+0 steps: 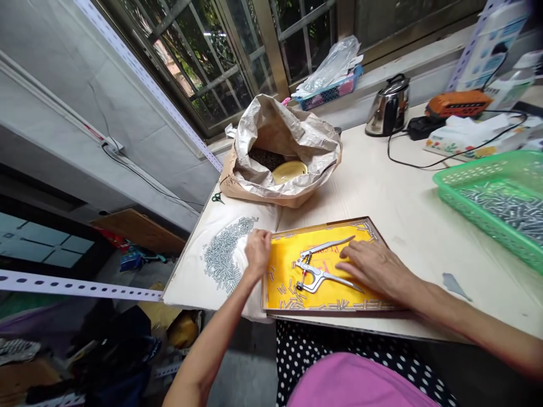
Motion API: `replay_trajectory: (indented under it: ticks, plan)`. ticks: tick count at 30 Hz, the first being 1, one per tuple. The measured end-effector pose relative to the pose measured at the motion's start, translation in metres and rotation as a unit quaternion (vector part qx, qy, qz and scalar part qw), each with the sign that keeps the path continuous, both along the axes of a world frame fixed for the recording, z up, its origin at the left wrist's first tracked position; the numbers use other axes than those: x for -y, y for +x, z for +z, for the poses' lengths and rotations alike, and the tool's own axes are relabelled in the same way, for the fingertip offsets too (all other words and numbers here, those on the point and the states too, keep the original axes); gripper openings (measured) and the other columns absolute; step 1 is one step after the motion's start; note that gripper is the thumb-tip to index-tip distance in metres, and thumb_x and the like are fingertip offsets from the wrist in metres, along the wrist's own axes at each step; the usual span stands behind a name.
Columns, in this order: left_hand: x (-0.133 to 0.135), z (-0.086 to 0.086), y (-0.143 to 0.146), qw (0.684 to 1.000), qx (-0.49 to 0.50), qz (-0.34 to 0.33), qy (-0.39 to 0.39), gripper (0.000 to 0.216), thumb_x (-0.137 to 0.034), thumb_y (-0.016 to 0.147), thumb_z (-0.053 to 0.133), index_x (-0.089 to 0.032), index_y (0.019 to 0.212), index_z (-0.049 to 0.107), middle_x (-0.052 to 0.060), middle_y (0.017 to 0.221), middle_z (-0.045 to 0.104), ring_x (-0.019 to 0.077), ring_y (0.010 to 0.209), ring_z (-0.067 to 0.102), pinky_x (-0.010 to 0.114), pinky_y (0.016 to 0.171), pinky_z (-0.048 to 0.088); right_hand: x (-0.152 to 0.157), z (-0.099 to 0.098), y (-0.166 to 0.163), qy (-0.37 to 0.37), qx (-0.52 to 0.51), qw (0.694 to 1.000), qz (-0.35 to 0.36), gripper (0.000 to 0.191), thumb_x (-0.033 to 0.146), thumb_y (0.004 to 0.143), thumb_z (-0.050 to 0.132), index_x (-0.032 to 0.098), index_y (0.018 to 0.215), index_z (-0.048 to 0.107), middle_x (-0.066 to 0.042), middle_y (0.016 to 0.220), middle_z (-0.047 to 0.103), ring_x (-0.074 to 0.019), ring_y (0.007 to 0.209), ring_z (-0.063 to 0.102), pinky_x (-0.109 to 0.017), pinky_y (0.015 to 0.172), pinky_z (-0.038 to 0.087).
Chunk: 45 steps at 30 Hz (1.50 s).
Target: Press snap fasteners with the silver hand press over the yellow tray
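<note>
My left hand [258, 252] is over the left edge of a shallow tray with a yellow bottom [314, 234]. Its fingers are curled together, and what they hold, if anything, cannot be made out. Just left of it, a pile of small metal pins [227, 257] lies on a white cloth [193, 265]. My right hand [375, 268] reaches over the tray's right side, with thumb and fingers apart and nothing visible between them. Between my hands, silver hand pliers [316, 271] lie in the tray with their handles spread towards my right hand. Loose pins [292, 297] lie along the tray's edges.
Behind the tray stands an open paper sack [280, 195] with dark contents and a yellow dish [291, 171]. A green basket of pins [445, 183] is at the right. Farther back are a steel kettle [388, 107] and a cable [418, 165]. Small green scissors [218, 198] lie near the table's left edge.
</note>
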<state>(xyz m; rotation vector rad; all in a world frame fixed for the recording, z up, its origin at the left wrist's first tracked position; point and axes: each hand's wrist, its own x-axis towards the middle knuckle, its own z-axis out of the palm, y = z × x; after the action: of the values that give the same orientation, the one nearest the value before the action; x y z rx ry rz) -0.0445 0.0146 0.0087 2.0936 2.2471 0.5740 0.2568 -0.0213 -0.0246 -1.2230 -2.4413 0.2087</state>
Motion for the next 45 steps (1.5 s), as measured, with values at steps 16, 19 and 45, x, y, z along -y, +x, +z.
replay_trajectory:
  ticks: [16, 19, 45]
  plan:
    - [-0.074, -0.021, -0.077, 0.974, -0.115, 0.138, -0.14, 0.025, -0.021, 0.089, 0.05, -0.011, 0.096, 0.072, 0.017, 0.106, 0.069, 0.0263, 0.094, 0.065, 0.033, 0.076, 0.046, 0.039, -0.033, -0.024, -0.035, -0.027, 0.999, -0.029, 0.016, 0.028, 0.097, 0.048, 0.022, 0.092, 0.062, -0.006, 0.086, 0.062, -0.0206, 0.079, 0.06, -0.034, 0.071, 0.043]
    - [-0.073, -0.018, -0.077, 0.976, -0.129, 0.1, -0.145, 0.026, -0.02, 0.09, 0.048, -0.013, 0.098, 0.072, 0.015, 0.113, 0.067, 0.0246, 0.1, 0.063, 0.031, 0.082, 0.045, 0.04, -0.029, -0.024, -0.045, -0.032, 0.998, -0.026, 0.014, 0.027, 0.097, 0.049, 0.022, 0.093, 0.062, -0.005, 0.087, 0.061, -0.0197, 0.079, 0.059, -0.032, 0.072, 0.042]
    - [0.01, 0.015, 0.005, 0.896, 0.422, -0.037, -0.135, 0.037, -0.041, 0.068, 0.073, -0.011, 0.09, 0.071, 0.004, 0.082, 0.069, 0.0111, 0.059, 0.058, 0.026, 0.06, 0.052, 0.035, -0.001, -0.012, -0.055, -0.011, 0.994, -0.089, 0.021, 0.018, 0.1, 0.036, 0.02, 0.092, 0.055, -0.002, 0.086, 0.059, -0.0134, 0.067, 0.052, -0.029, 0.055, 0.029]
